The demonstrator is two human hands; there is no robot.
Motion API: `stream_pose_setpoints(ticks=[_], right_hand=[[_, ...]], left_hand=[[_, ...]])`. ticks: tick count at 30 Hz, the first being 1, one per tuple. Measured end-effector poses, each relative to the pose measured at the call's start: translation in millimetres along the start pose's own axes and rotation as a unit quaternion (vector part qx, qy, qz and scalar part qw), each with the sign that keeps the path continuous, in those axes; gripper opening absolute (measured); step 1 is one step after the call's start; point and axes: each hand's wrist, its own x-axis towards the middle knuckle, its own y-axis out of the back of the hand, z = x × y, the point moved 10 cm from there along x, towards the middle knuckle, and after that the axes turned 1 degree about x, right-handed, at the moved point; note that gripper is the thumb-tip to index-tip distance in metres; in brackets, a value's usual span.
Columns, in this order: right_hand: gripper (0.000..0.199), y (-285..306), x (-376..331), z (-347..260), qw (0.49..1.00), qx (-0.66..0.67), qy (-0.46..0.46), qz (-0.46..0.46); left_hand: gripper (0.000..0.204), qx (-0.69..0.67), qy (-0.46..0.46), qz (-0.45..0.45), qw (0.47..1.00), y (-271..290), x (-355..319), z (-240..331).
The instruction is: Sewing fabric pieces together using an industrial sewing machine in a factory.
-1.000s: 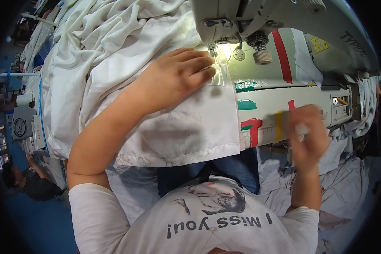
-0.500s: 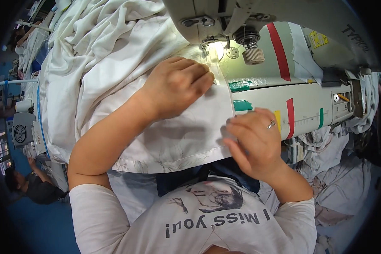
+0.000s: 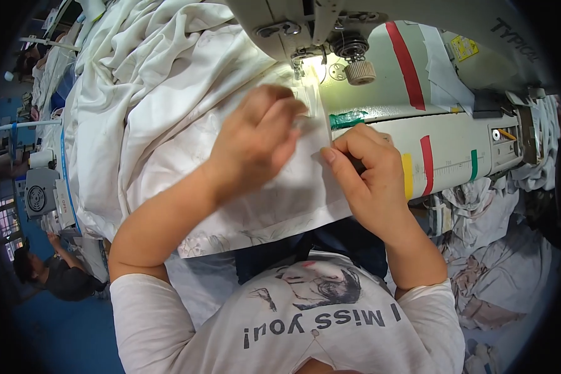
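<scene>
A large white fabric piece (image 3: 274, 193) with a faint printed border lies under the sewing machine's (image 3: 311, 43) lit needle area. My left hand (image 3: 252, 140) hovers over it just short of the presser foot (image 3: 298, 68); its fingers are curled but smeared by motion, so whether they hold anything cannot be told. At the fabric's right edge, my right hand (image 3: 371, 174) is closed, thumb and forefinger pinching that edge. A narrow pale strip (image 3: 308, 100) lies along the fabric near the needle.
Bunched white cloth (image 3: 149, 81) fills the left of the table. On the machine bed (image 3: 442, 165) are red, green and yellow tape strips. Heaps of fabric (image 3: 486, 268) lie at the lower right. Another person (image 3: 59, 271) works at the far left, beside a grey fan-vented box (image 3: 40, 192).
My right hand has moved up and slightly left and now pinches the fabric's right edge. My left hand has shifted back a little from the needle area, its fingers lifting.
</scene>
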Motion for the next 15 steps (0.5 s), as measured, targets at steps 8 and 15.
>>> stream_pose_setpoints(ticks=[8, 15], right_hand=[[0.010, -14, -17, 35, 0.919, 0.321, -0.226, -0.040], [0.013, -26, -30, 39, 0.829, 0.489, -0.268, -0.048]], left_hand=[[0.073, -0.084, 0.116, -0.029, 0.989, -8, -59, 97], [0.070, -0.069, 0.137, 0.084, 0.985, -10, -63, 90]])
